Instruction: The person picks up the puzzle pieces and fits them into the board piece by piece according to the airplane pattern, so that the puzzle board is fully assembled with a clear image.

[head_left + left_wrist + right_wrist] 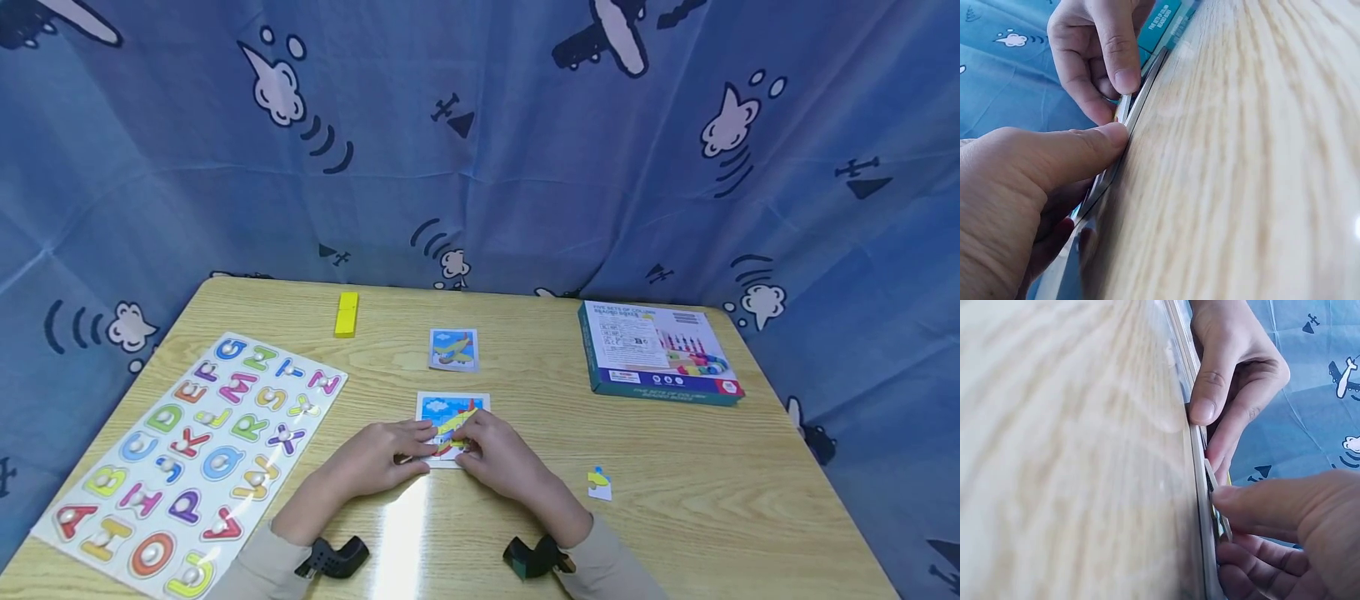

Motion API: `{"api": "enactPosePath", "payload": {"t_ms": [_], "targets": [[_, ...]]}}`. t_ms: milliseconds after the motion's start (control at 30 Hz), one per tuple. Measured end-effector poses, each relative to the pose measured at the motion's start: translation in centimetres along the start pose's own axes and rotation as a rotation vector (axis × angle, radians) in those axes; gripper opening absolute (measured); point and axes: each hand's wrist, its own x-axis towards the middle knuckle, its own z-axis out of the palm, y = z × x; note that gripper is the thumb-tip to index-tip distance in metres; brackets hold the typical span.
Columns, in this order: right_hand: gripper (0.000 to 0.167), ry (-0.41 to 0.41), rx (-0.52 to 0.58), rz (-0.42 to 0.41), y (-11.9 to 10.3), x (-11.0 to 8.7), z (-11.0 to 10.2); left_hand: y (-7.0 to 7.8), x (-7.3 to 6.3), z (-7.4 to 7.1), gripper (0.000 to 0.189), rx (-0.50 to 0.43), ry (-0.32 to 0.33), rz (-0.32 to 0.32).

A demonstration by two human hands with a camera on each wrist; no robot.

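A small airplane jigsaw puzzle (482,400) in a white-bordered tray lies flat at the middle of the table. My left hand (392,457) rests on its left side, fingers stretched over the picture and thumb against the near edge. At the puzzle's lower right, my right hand (501,457) pinches a puzzle piece (1210,474), which stands tilted above the tray in the right wrist view. The fingers hide much of that piece and the picture's lower part. One loose puzzle piece (599,484), yellow, blue and white, lies to the right of my right hand.
Behind the puzzle lies a card (453,349) with a similar airplane picture. A letter peg board (247,396) covers the table's left. Yellow blocks (346,315) lie at the back, and a flat box (660,353) at the back right. A blue curtain (510,167) hangs behind.
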Motion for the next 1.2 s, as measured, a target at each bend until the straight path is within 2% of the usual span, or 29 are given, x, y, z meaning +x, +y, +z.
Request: {"api": "enactPosePath", "payload": {"t_ms": [200,500,633,833,1033,1200], "targets": [[0.021,0.005,-0.028,0.005,0.0,-0.2,0.0,0.1,0.0,-0.1,0.029,0.018,-0.014,-0.001],[0.018,-0.006,0.031,-0.006,0.1,-0.2,0.1,0.4,0.1,0.5,0.029,0.046,0.061,0.056],[0.017,-0.014,0.036,-0.002,0.2,-0.1,0.1,0.7,0.5,1.0,0.031,0.042,0.046,0.091],[0.021,-0.027,0.030,0.010,0.3,-0.1,0.0,1.0,0.8,1.2,0.031,0.024,0.019,0.078],[0.031,-0.051,0.059,0.045,0.7,-0.9,-1.3,0.9,0.9,1.3,0.029,-0.010,0.010,0.079],[0.036,-0.025,0.102,0.099,2.0,-2.2,-3.1,0.8,0.9,1.3,0.029,-0.019,0.001,0.063]]}}
